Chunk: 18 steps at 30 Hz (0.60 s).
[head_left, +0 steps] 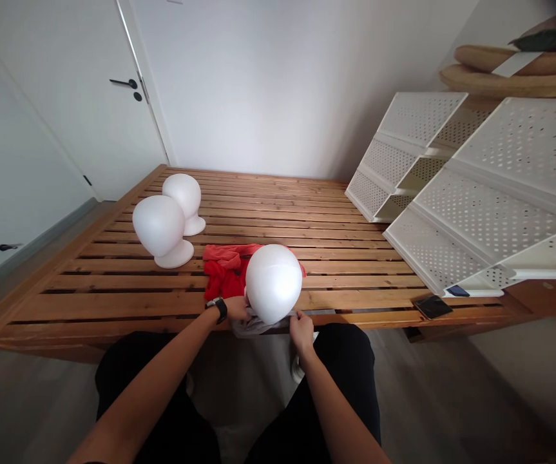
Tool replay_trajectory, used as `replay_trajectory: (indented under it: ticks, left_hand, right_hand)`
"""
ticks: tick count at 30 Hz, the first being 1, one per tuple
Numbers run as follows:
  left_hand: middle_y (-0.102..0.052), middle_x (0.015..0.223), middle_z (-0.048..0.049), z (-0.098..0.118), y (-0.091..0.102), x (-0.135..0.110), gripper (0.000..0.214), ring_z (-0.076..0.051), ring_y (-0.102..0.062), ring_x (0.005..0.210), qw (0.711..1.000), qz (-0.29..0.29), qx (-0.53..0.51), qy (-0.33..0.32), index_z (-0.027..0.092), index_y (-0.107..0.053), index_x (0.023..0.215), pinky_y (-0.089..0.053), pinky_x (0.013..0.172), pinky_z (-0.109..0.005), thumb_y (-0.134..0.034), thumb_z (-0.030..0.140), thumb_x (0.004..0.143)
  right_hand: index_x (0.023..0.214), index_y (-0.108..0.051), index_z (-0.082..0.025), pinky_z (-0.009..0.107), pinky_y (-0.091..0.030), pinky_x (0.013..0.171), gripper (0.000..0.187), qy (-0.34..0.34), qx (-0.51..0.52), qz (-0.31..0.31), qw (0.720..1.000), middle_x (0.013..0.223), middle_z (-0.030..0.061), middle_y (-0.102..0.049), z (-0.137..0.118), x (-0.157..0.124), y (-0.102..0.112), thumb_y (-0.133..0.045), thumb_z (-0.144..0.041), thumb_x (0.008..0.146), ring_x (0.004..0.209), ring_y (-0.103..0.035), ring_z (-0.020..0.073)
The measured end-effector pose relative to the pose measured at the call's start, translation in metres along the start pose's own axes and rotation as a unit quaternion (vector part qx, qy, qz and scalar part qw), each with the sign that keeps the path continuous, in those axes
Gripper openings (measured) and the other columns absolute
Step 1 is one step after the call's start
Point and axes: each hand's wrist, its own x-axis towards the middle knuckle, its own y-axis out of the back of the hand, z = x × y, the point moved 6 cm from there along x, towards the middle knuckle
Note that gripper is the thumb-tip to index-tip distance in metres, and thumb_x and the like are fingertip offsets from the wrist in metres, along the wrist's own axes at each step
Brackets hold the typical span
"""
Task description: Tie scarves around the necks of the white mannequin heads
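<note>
A white foam mannequin head (274,283) stands near the front edge of the slatted wooden platform, between my hands. Grey fabric (249,327) is bunched around its lower front and hangs at the edge. My right hand (301,330) is closed, pinching the right end of this fabric. On the other side, my left hand (237,308), below a dark wristwatch, is closed on the fabric close to the head; its fingertips are partly hidden. Red fabric (227,280) and a coral piece of fabric (223,256) lie crumpled behind and left of the head.
Two more white mannequin heads, a nearer one (159,225) and a farther one (182,193), stand on the platform (278,216) at left. White perforated racks (509,167) lean at right. A dark flat object (432,307) lies near the front right edge.
</note>
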Motion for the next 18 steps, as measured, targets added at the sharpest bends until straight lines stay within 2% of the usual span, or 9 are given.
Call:
replay_trajectory:
  ticks: [3, 6, 9, 12, 15, 16, 18]
  left_hand:
    - [-0.060, 0.057, -0.0024, 0.010, 0.020, -0.006, 0.012, -0.022, -0.061, 0.072, 0.985, -0.042, 0.165, 0.019, 0.020, -0.061, 0.055, -0.045, 0.069, -0.027, -0.073, 0.022, 0.056]
    - [-0.060, 0.062, -0.0008, 0.015, 0.029, -0.013, 0.016, -0.017, -0.057, 0.068, 0.957, -0.053, 0.285, 0.024, 0.018, -0.059, 0.058, -0.040, 0.066, -0.026, -0.069, 0.028, 0.066]
    - [-0.068, 0.076, -0.0045, 0.012, 0.037, -0.028, 0.012, -0.019, -0.061, 0.075, 0.925, -0.020, 0.378, 0.042, 0.017, -0.065, 0.070, -0.041, 0.070, -0.027, -0.063, 0.028, 0.075]
    - [-0.072, 0.086, -0.0122, 0.006, 0.051, -0.050, 0.008, -0.024, -0.064, 0.086, 0.886, 0.034, 0.458, 0.069, 0.015, -0.069, 0.078, -0.045, 0.079, -0.033, -0.063, 0.021, 0.076]
    - [-0.075, 0.090, -0.0131, 0.002, 0.054, -0.070, 0.011, -0.026, -0.068, 0.089, 0.866, 0.031, 0.495, 0.067, 0.017, -0.072, 0.081, -0.048, 0.083, -0.035, -0.062, 0.021, 0.079]
    - [-0.076, 0.091, -0.0122, 0.002, 0.052, -0.075, 0.012, -0.026, -0.069, 0.089, 0.865, 0.019, 0.497, 0.059, 0.018, -0.074, 0.082, -0.049, 0.083, -0.034, -0.062, 0.022, 0.080]
    - [-0.078, 0.093, -0.0109, 0.002, 0.043, -0.080, 0.016, -0.027, -0.072, 0.089, 0.871, -0.001, 0.489, 0.035, 0.021, -0.076, 0.085, -0.049, 0.080, -0.032, -0.061, 0.026, 0.083]
  right_hand:
    - [0.105, -0.076, -0.019, 0.034, -0.052, 0.090, 0.035, -0.013, -0.051, 0.004, 0.999, 0.103, 0.0108, -0.079, -0.002, 0.002, 0.003, -0.044, -0.026, 0.093, 0.101, -0.074, 0.0287]
    - [0.114, -0.074, -0.021, 0.038, -0.051, 0.095, 0.032, -0.009, -0.100, -0.007, 0.995, 0.110, 0.0116, -0.078, -0.007, 0.002, 0.005, -0.051, -0.030, 0.095, 0.109, -0.073, 0.0309]
    - [0.120, -0.072, -0.019, 0.038, -0.050, 0.097, 0.033, -0.004, -0.138, -0.018, 0.990, 0.113, 0.0134, -0.077, -0.012, 0.002, 0.007, -0.052, -0.031, 0.097, 0.111, -0.073, 0.0308]
    - [0.124, -0.070, -0.018, 0.039, -0.050, 0.098, 0.036, -0.007, -0.163, -0.028, 0.986, 0.116, 0.0145, -0.076, -0.014, 0.002, 0.009, -0.047, -0.028, 0.099, 0.113, -0.072, 0.0299]
    - [0.129, -0.069, -0.020, 0.042, -0.050, 0.102, 0.037, 0.001, -0.173, -0.064, 0.983, 0.123, 0.0129, -0.074, -0.017, 0.000, 0.014, -0.056, -0.031, 0.096, 0.119, -0.070, 0.0312]
    - [0.135, -0.066, -0.021, 0.047, -0.048, 0.106, 0.045, 0.007, -0.182, -0.071, 0.981, 0.131, 0.0140, -0.071, -0.021, -0.003, 0.020, -0.064, -0.032, 0.091, 0.126, -0.066, 0.0345]
    - [0.152, -0.053, -0.020, 0.061, -0.038, 0.114, 0.077, 0.036, -0.213, -0.035, 0.976, 0.150, 0.0184, -0.057, -0.037, -0.013, 0.044, -0.078, -0.031, 0.079, 0.145, -0.047, 0.0451]
